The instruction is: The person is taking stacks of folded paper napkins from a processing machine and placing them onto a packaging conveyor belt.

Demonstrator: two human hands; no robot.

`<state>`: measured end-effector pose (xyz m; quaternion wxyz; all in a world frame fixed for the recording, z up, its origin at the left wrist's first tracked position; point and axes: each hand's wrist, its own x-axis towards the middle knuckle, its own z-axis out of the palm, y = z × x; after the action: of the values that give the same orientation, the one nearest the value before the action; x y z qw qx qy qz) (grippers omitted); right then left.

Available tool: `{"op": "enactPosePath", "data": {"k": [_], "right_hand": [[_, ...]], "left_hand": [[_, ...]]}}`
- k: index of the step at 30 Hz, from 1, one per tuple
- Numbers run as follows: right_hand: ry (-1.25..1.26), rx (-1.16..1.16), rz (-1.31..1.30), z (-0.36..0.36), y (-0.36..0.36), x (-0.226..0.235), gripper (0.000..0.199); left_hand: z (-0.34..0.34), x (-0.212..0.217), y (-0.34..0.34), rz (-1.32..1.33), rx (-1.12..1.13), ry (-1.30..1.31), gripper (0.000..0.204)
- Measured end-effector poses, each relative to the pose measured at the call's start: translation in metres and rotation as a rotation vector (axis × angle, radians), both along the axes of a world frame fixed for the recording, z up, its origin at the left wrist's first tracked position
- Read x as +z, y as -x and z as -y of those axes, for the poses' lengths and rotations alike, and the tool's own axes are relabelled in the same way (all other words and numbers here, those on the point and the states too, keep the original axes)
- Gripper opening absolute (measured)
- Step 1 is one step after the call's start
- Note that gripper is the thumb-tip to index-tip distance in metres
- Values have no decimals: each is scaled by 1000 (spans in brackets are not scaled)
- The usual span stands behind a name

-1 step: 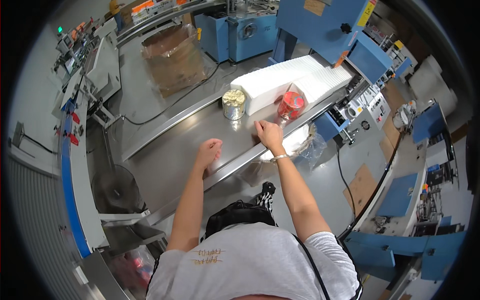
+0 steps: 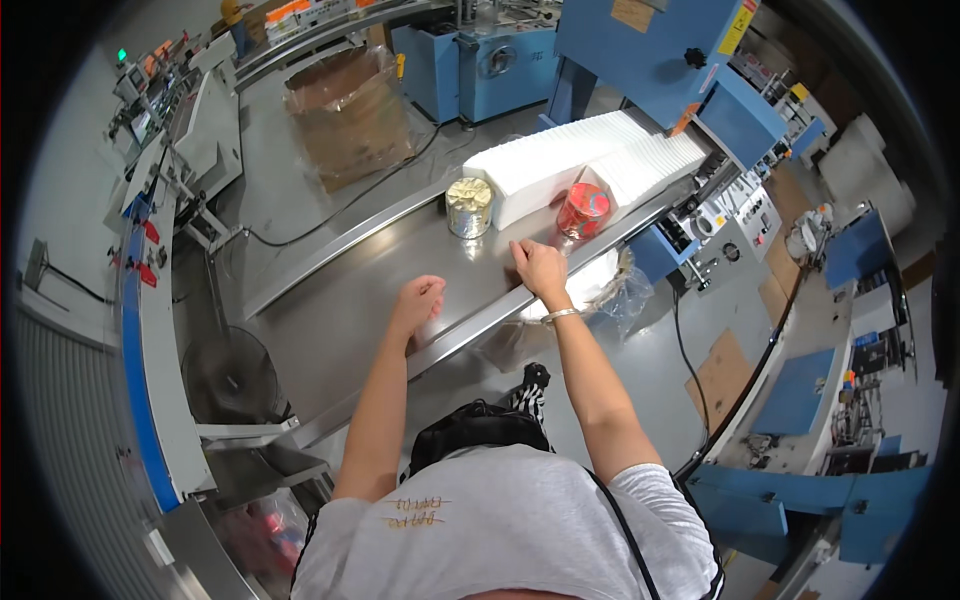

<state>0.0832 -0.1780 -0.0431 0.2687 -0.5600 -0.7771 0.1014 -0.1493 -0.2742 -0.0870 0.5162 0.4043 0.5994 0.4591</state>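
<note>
Left hand point(image 2: 418, 305) and right hand point(image 2: 540, 270) are loosely fisted, apart. A shiny red plastic-wrapped cylinder point(image 2: 583, 212) sits just beyond the right.

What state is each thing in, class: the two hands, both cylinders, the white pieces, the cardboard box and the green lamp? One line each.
Left bare hand: fingers curled, no object visible in it
Right bare hand: fingers curled, no object visible in it
Silver-and-gold cylinder: upright on the grey metal table
Red cylinder: standing on that table
White ridged pieces: lined up in rows
Brown cardboard box: open-topped
Small green lamp: lit
</note>
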Motion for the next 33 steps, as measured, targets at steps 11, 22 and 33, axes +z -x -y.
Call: {"op": "enactPosePath", "data": {"k": [11, 22, 33], "right_hand": [[18, -22, -8, -2, -2, -1, 39], [37, -27, 22, -4, -1, 0, 37], [82, -43, 50, -1, 1, 11, 38]], "left_hand": [[0, 6, -4, -35, -6, 11, 19], [-2, 17, -4, -66, 1, 15, 22], [-6, 12, 0, -37, 7, 58, 31]]}}
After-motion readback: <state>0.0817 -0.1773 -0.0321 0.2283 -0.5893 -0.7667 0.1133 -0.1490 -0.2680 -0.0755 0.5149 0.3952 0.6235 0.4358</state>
